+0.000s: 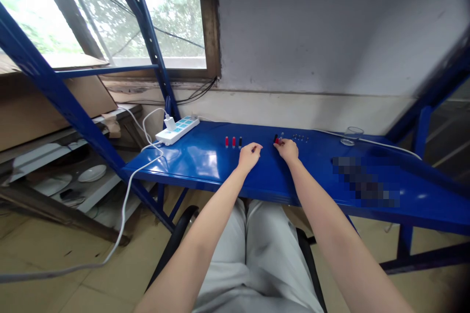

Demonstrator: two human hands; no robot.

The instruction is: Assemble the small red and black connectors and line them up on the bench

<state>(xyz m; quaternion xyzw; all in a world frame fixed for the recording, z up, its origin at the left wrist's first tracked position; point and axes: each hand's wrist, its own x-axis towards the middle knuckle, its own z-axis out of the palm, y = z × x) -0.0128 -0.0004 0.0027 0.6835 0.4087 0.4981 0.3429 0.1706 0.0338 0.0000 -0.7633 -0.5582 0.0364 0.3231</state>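
Observation:
My left hand [250, 155] is above the blue table, its fingers pinched together. A small dark bit shows at its fingertips, too small to name. Left of it, two small red cylinders [226, 142] and a black one [240, 142] stand in a short row, each with a pale lower end. My right hand [288, 149] has its fingers closed at a small red cylinder [276, 141], partly hidden by them. A black piece [276, 136] shows right behind that. Just beyond the fingers is a small clear piece [282, 134].
Several tiny metallic pieces [301, 138] lie right of my right hand. Farther right are a clear glass [352, 136], a white cable [389, 145] and a blurred-out dark object [363, 181]. A white power strip [178, 130] occupies the left end of the blue table [191, 161].

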